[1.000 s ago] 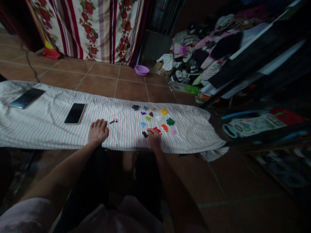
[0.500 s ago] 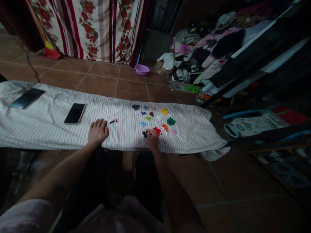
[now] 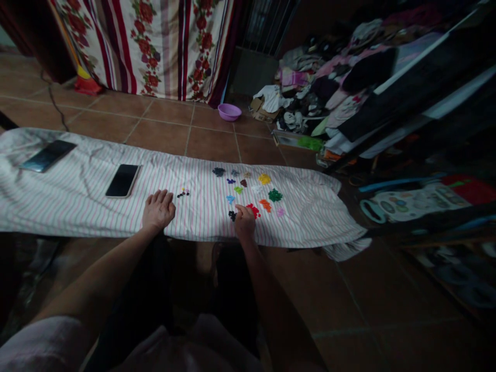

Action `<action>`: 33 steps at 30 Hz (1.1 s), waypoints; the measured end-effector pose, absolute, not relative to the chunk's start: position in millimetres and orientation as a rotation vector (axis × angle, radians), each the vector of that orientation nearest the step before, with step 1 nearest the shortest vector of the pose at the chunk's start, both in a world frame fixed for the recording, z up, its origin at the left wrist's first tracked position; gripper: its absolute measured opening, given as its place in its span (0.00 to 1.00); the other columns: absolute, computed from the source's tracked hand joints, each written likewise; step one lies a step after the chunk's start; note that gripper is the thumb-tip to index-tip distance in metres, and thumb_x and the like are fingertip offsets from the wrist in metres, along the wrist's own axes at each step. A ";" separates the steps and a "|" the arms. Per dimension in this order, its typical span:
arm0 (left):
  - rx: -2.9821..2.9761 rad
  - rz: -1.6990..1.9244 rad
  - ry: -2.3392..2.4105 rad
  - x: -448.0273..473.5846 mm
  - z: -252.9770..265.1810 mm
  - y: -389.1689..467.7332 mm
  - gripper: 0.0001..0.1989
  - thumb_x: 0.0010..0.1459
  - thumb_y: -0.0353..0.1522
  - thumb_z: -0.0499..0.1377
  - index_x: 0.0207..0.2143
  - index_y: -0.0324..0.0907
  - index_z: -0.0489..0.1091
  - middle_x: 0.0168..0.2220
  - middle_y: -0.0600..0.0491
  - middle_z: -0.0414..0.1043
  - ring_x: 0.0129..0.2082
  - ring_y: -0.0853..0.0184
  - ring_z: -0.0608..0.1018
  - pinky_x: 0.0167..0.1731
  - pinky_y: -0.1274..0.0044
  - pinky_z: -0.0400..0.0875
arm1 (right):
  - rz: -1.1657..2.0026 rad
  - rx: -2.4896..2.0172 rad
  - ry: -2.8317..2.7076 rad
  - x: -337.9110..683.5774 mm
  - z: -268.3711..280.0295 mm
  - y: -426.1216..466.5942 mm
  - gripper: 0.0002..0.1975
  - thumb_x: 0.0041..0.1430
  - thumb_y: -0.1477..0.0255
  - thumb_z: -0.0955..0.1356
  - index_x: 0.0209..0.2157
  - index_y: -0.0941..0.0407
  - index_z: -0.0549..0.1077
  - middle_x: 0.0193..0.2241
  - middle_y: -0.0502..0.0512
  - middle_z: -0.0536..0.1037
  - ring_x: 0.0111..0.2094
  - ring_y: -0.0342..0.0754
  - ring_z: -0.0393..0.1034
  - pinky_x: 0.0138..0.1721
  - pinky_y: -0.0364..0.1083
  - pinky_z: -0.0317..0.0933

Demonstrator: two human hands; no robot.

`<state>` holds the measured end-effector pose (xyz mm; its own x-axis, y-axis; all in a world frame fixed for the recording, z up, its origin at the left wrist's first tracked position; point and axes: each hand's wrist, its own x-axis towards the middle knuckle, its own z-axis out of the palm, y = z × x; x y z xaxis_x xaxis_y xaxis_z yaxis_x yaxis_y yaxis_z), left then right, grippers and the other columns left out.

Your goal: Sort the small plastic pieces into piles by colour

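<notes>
My left hand point(image 3: 158, 209) lies flat on the striped cloth point(image 3: 201, 222), its fingers stretched out. Just right of it sits a small group of tiny pieces point(image 3: 183, 193), mostly black, with a yellow one and a pinkish one among them. My right hand point(image 3: 245, 222) is closed in a pinch between the black pile point(image 3: 232, 215) and the red pile point(image 3: 254, 210); anything in its fingertips is too small to make out. Beyond it are more little piles, among them light blue point(image 3: 230, 199), lime green point(image 3: 238, 190), orange point(image 3: 265, 205), dark green point(image 3: 275, 195) and yellow point(image 3: 264, 178).
Two phones lie on the cloth to the left, a near one point(image 3: 123, 181) and a far one point(image 3: 48, 156). On the tiled floor behind stands a purple basin point(image 3: 229, 112). Heaped clothes point(image 3: 310, 88) fill the back right, and a floral curtain point(image 3: 163, 46) hangs behind.
The view has shifted slightly, so everything sits a little further right. My right fingertips are slightly farther from the black pile. My left hand stays in place.
</notes>
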<state>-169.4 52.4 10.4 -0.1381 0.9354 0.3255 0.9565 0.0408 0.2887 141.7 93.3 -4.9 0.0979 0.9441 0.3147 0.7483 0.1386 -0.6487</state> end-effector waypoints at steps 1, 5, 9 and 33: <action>-2.029 -0.693 -2.237 -169.2 10.5 52.4 0.23 0.61 0.35 0.48 0.55 0.43 0.70 0.62 0.42 0.69 0.64 0.50 0.66 0.63 0.56 0.56 | 0.321 -1.624 -1.698 139.9 -2.6 93.1 0.21 0.59 0.77 0.59 0.45 0.59 0.80 0.42 0.64 0.80 0.48 0.57 0.69 0.54 0.56 0.62; -2.025 -0.660 -2.232 -168.7 10.6 52.4 0.23 0.62 0.35 0.47 0.55 0.41 0.70 0.62 0.42 0.69 0.65 0.50 0.66 0.63 0.56 0.56 | 0.293 -1.480 -1.773 126.7 9.5 93.9 0.21 0.61 0.76 0.59 0.46 0.56 0.80 0.42 0.61 0.79 0.47 0.53 0.70 0.55 0.53 0.63; -2.015 -0.625 -2.217 -168.9 9.2 52.7 0.23 0.63 0.35 0.47 0.56 0.42 0.70 0.61 0.43 0.70 0.64 0.50 0.67 0.63 0.56 0.57 | 0.396 -1.335 -1.886 102.7 21.7 97.3 0.20 0.63 0.76 0.60 0.47 0.55 0.80 0.42 0.60 0.78 0.46 0.51 0.71 0.53 0.50 0.65; -2.025 -0.610 -2.244 -166.6 9.3 53.6 0.23 0.63 0.34 0.48 0.57 0.42 0.70 0.63 0.42 0.69 0.65 0.50 0.66 0.64 0.56 0.56 | 0.665 -1.573 -1.975 -21.9 4.8 133.8 0.11 0.63 0.73 0.68 0.45 0.50 0.79 0.43 0.56 0.78 0.41 0.50 0.74 0.44 0.46 0.65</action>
